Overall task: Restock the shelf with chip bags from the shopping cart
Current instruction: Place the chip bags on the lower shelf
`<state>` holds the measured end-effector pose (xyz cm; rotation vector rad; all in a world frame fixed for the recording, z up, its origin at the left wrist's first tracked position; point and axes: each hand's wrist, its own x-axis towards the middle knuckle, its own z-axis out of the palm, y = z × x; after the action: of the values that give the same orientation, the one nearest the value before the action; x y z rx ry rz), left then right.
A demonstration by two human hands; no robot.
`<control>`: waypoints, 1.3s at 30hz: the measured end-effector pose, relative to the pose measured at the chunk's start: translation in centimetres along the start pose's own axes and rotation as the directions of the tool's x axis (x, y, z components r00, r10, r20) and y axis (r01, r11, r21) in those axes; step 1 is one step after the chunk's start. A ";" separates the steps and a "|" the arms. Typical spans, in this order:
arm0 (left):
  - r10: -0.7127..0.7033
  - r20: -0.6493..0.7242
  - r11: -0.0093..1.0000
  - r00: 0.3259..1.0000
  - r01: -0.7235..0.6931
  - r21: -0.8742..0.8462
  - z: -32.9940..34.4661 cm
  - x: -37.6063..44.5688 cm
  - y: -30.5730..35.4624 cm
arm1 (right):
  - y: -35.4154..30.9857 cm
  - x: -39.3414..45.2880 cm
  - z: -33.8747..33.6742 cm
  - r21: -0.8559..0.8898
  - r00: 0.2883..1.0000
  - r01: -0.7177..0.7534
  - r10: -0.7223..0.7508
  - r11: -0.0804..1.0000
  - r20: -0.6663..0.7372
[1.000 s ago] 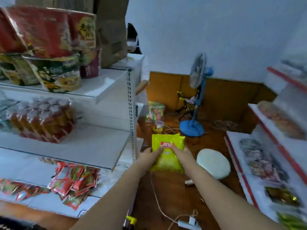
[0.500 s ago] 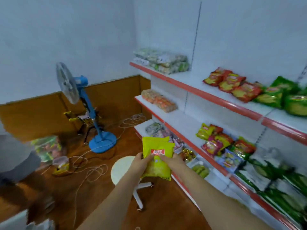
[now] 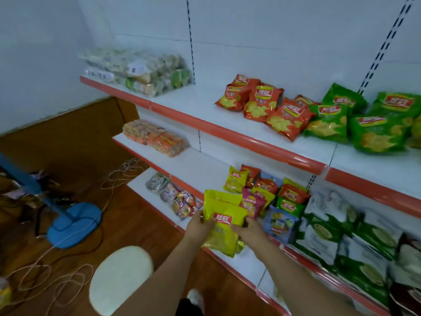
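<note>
I am holding a yellow chip bag (image 3: 222, 226) in both hands, out in front of the lowest shelf (image 3: 248, 261) and over its red front edge. My left hand (image 3: 197, 226) is gripping the bag's left side with the fingers curled around it, and my right hand (image 3: 247, 229) is gripping the right side the same way, thumb lying across the front. A second yellow bag (image 3: 222, 197) is showing just behind the top of the one I am holding (whether my hands have hold of that one too, I cannot tell). Just beyond the bags, small mixed chip bags (image 3: 264, 192) are standing in a cluster on that shelf, with white and green bags (image 3: 337, 238) to their right. On the top shelf (image 3: 250, 137), red chip bags (image 3: 262, 103) are lying beside green chip bags (image 3: 364, 119). Down to my left a white round stool (image 3: 120, 277) is standing on the wooden floor (image 3: 136, 224), near the blue base of a fan (image 3: 73, 222) and loose cables (image 3: 57, 279).
</note>
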<state>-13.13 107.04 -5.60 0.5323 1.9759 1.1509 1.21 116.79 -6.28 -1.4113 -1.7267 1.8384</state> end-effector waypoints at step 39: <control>0.017 0.003 0.840 1.000 -0.016 0.542 -2.5 14.3 -0.5 | -1.0 11.0 2.4 -0.608 0.977 -0.042 -0.095 0.793 -0.191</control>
<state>-23.91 115.08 -11.23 0.8357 2.3032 0.5769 -6.50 123.61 -10.94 -1.7062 -2.3196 1.0759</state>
